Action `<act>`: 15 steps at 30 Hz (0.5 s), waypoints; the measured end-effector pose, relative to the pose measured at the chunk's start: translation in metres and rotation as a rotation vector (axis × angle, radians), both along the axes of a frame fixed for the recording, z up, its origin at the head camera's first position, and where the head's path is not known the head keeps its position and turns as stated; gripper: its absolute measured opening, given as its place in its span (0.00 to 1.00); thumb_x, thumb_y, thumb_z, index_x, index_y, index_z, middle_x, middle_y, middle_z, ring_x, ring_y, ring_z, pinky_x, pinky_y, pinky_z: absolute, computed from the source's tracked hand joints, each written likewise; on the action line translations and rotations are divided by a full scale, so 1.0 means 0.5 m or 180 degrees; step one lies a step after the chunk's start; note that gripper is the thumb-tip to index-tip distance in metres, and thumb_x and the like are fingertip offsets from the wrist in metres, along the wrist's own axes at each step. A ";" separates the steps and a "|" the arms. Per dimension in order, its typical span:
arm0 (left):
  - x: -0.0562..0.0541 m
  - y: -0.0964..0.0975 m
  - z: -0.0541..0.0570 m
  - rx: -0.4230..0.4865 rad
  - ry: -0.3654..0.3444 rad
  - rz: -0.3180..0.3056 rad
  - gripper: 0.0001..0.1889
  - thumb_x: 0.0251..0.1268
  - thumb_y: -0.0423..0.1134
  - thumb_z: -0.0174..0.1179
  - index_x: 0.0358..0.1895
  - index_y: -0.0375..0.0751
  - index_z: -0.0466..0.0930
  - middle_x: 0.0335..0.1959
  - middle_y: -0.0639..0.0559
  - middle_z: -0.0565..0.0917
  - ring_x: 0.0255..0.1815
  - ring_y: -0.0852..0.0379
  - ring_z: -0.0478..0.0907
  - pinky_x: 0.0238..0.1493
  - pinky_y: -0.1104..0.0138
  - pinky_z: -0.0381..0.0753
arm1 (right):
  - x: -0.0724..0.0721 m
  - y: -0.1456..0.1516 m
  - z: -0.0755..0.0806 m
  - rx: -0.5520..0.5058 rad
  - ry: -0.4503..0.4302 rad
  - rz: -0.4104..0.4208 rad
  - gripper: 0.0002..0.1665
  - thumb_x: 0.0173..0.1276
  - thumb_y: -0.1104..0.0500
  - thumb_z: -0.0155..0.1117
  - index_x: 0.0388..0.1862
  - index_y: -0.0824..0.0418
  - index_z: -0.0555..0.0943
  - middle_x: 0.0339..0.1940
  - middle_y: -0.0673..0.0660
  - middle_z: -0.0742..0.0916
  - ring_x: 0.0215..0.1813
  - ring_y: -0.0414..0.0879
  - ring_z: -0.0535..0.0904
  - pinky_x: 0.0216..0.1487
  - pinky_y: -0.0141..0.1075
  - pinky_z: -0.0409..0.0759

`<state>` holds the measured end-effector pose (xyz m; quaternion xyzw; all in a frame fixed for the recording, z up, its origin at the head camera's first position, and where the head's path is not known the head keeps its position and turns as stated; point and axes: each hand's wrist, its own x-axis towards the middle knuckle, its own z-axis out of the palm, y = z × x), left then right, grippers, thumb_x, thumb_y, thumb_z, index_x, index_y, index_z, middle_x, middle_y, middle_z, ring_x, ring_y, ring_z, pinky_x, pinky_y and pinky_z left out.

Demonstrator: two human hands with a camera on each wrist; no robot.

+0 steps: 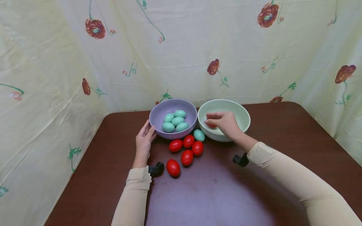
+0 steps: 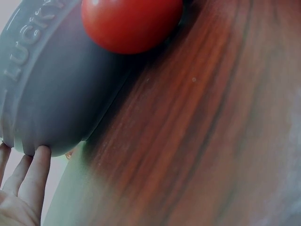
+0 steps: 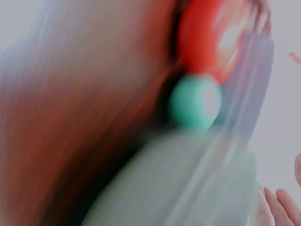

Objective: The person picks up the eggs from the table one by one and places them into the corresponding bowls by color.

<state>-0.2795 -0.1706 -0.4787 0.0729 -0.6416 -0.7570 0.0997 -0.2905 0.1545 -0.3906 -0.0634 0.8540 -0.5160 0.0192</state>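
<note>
My left hand (image 1: 144, 142) touches the left side of a purple bowl (image 1: 192, 121) with straight fingers, its thumb near the rim. In the left wrist view, the fingertips (image 2: 42, 153) lie against the wall of this bowl (image 2: 70, 89). Several teal eggs (image 1: 178, 121) lie inside it. Over a pale green bowl (image 1: 240, 119) is my right hand (image 1: 227, 124), fingers extended and thumb apart. A red egg (image 1: 212, 125) shows just below those fingers, partly hidden by them. The right wrist view has fingers (image 3: 277, 207) beyond the blurred pale bowl (image 3: 178, 183), without that egg.
Several red eggs (image 1: 187, 157) lie on the dark brown table (image 1: 215, 194) in front of the bowls. One teal egg (image 1: 199, 135) sits between the two bowls at their front. A flowered cloth (image 1: 181, 50) hangs behind the table.
</note>
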 end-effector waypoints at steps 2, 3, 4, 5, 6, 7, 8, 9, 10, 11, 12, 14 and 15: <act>0.002 0.000 0.000 -0.0004 0.0018 -0.0019 0.33 0.69 0.47 0.63 0.76 0.51 0.64 0.76 0.52 0.67 0.72 0.55 0.71 0.65 0.60 0.77 | 0.029 -0.022 0.002 -0.0154 0.0032 0.0084 0.25 0.60 0.52 0.76 0.55 0.60 0.86 0.50 0.57 0.90 0.56 0.46 0.85 0.51 0.23 0.79; 0.002 0.001 0.000 0.0004 0.0030 -0.0020 0.33 0.69 0.47 0.63 0.75 0.51 0.64 0.76 0.52 0.67 0.72 0.55 0.71 0.65 0.60 0.77 | 0.042 -0.033 0.000 -0.0220 0.0028 0.0143 0.25 0.60 0.52 0.76 0.54 0.60 0.86 0.50 0.57 0.90 0.55 0.46 0.86 0.49 0.21 0.80; 0.003 0.001 0.001 0.0005 0.0042 -0.0029 0.33 0.69 0.46 0.63 0.75 0.51 0.64 0.76 0.52 0.67 0.72 0.55 0.71 0.65 0.59 0.77 | 0.055 -0.042 -0.002 -0.0247 0.0024 0.0223 0.24 0.60 0.53 0.76 0.54 0.60 0.86 0.49 0.57 0.90 0.54 0.46 0.86 0.47 0.20 0.80; 0.006 0.003 0.007 0.0015 0.0030 -0.0044 0.32 0.70 0.45 0.62 0.76 0.50 0.64 0.77 0.51 0.66 0.73 0.54 0.70 0.66 0.58 0.76 | 0.067 -0.051 -0.005 -0.0227 0.0043 0.0299 0.24 0.60 0.53 0.76 0.54 0.60 0.86 0.49 0.56 0.91 0.54 0.45 0.86 0.46 0.21 0.79; 0.010 0.004 0.013 0.0011 0.0013 -0.0062 0.32 0.71 0.44 0.61 0.76 0.50 0.63 0.77 0.51 0.66 0.73 0.54 0.70 0.66 0.58 0.75 | 0.078 -0.060 -0.008 -0.0225 0.0025 0.0365 0.23 0.60 0.53 0.76 0.54 0.59 0.87 0.49 0.57 0.91 0.55 0.46 0.85 0.46 0.23 0.79; 0.013 0.005 0.018 0.0007 -0.0009 -0.0082 0.32 0.72 0.44 0.60 0.76 0.49 0.62 0.77 0.50 0.65 0.74 0.53 0.69 0.67 0.57 0.74 | 0.087 -0.068 -0.013 -0.0214 0.0005 0.0425 0.23 0.60 0.53 0.75 0.54 0.59 0.87 0.48 0.56 0.91 0.55 0.46 0.84 0.46 0.25 0.79; 0.013 0.005 0.019 0.0012 -0.0030 -0.0087 0.32 0.72 0.43 0.60 0.76 0.50 0.62 0.77 0.51 0.65 0.74 0.53 0.68 0.68 0.56 0.74 | 0.095 -0.075 -0.017 -0.0195 -0.0026 0.0474 0.22 0.60 0.53 0.75 0.53 0.58 0.87 0.48 0.56 0.91 0.55 0.47 0.84 0.47 0.27 0.80; 0.014 0.005 0.019 0.0014 -0.0050 -0.0091 0.31 0.72 0.43 0.59 0.76 0.50 0.62 0.77 0.51 0.65 0.74 0.53 0.68 0.68 0.56 0.74 | 0.103 -0.082 -0.021 -0.0171 -0.0055 0.0521 0.22 0.60 0.53 0.75 0.53 0.58 0.87 0.47 0.56 0.91 0.55 0.47 0.83 0.47 0.29 0.80; 0.014 0.004 0.020 0.0018 -0.0075 -0.0096 0.31 0.72 0.43 0.59 0.77 0.50 0.62 0.77 0.51 0.64 0.75 0.54 0.68 0.68 0.56 0.73 | 0.110 -0.087 -0.024 -0.0138 -0.0082 0.0553 0.21 0.60 0.53 0.75 0.53 0.57 0.87 0.47 0.55 0.91 0.55 0.47 0.83 0.47 0.31 0.80; 0.014 0.003 0.019 0.0014 -0.0097 -0.0096 0.31 0.73 0.43 0.59 0.77 0.51 0.62 0.78 0.52 0.64 0.75 0.54 0.67 0.69 0.56 0.73 | 0.116 -0.092 -0.027 -0.0116 -0.0104 0.0563 0.21 0.59 0.53 0.76 0.52 0.56 0.88 0.47 0.55 0.91 0.55 0.46 0.83 0.48 0.32 0.80; 0.010 0.002 0.013 0.0002 -0.0087 -0.0084 0.31 0.73 0.44 0.59 0.77 0.51 0.62 0.78 0.52 0.64 0.75 0.54 0.68 0.68 0.57 0.74 | 0.122 -0.098 -0.029 -0.0111 -0.0149 0.0563 0.21 0.59 0.54 0.77 0.51 0.55 0.88 0.46 0.54 0.91 0.55 0.46 0.82 0.49 0.33 0.80; 0.003 -0.001 0.002 0.0001 -0.0054 -0.0049 0.32 0.71 0.45 0.60 0.76 0.53 0.63 0.77 0.54 0.65 0.74 0.55 0.69 0.67 0.58 0.75 | 0.133 -0.106 -0.032 -0.0099 -0.0198 0.0601 0.21 0.58 0.54 0.77 0.51 0.55 0.89 0.46 0.54 0.92 0.54 0.45 0.83 0.48 0.31 0.82; 0.002 -0.001 0.001 -0.0016 -0.0040 -0.0041 0.32 0.71 0.46 0.61 0.76 0.53 0.63 0.77 0.54 0.66 0.73 0.55 0.69 0.66 0.59 0.76 | 0.138 -0.109 -0.034 -0.0093 -0.0215 0.0625 0.21 0.57 0.53 0.77 0.50 0.56 0.89 0.45 0.54 0.92 0.53 0.45 0.83 0.47 0.30 0.82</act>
